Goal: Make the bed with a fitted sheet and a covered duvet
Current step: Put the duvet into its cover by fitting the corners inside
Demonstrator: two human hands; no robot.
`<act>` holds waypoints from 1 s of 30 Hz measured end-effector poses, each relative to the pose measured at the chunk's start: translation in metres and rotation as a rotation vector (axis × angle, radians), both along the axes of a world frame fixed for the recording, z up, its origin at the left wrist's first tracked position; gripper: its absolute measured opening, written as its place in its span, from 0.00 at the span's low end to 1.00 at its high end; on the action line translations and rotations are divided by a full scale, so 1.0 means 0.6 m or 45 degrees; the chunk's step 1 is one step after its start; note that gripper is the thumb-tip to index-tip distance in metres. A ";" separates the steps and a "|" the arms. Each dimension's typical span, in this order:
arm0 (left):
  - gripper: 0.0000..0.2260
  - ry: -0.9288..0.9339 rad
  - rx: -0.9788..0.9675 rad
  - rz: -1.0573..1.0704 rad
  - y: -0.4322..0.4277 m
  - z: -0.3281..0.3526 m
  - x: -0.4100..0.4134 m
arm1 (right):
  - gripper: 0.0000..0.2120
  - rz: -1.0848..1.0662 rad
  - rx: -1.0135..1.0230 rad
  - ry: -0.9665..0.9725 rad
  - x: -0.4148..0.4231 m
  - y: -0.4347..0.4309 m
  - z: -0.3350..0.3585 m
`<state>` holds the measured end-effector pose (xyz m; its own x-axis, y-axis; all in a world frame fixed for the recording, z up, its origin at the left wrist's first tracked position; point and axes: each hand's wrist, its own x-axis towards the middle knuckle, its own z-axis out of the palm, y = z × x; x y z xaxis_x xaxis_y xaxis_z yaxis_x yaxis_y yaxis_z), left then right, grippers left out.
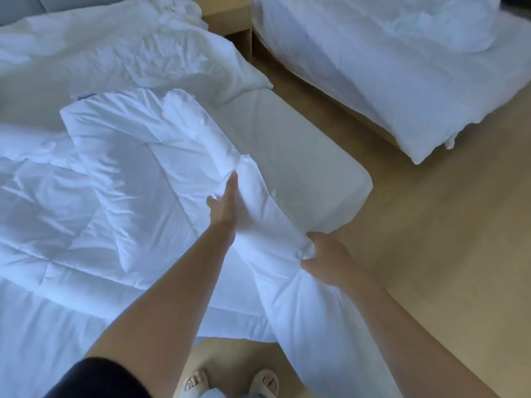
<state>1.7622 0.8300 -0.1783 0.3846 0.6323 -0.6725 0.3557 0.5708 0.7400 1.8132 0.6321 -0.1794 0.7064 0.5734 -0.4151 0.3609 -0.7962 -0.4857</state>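
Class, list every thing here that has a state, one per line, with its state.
Duvet: rumpled, folded back on the bed.
Sheet: fitted over the mattress corner, smooth.
Left hand: open, flat against the duvet.
Right hand: grips a bunched duvet edge.
Other bed: unmade, bedding heaped.

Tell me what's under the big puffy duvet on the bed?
The duvet lies on the mattress, whose smooth white corner shows bare beside it. Whatever else lies under the duvet is covered. The right hand grips its edge; the left hand touches it, fingers straight.
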 end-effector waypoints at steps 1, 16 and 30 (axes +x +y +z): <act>0.47 0.032 -0.004 -0.014 0.017 0.005 0.008 | 0.08 0.049 0.013 0.003 0.002 0.020 0.013; 0.47 0.002 0.215 0.094 0.293 -0.097 0.161 | 0.18 0.491 0.244 -0.266 0.208 0.487 0.012; 0.14 0.078 0.777 -1.051 0.230 -0.014 0.225 | 0.22 0.786 0.026 -0.334 0.373 0.744 -0.012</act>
<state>1.8969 0.9680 -0.1866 0.8300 0.4271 -0.3587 0.5140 -0.3360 0.7893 2.0368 1.0783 -0.1866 0.3224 0.9105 -0.2591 0.8552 -0.3975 -0.3326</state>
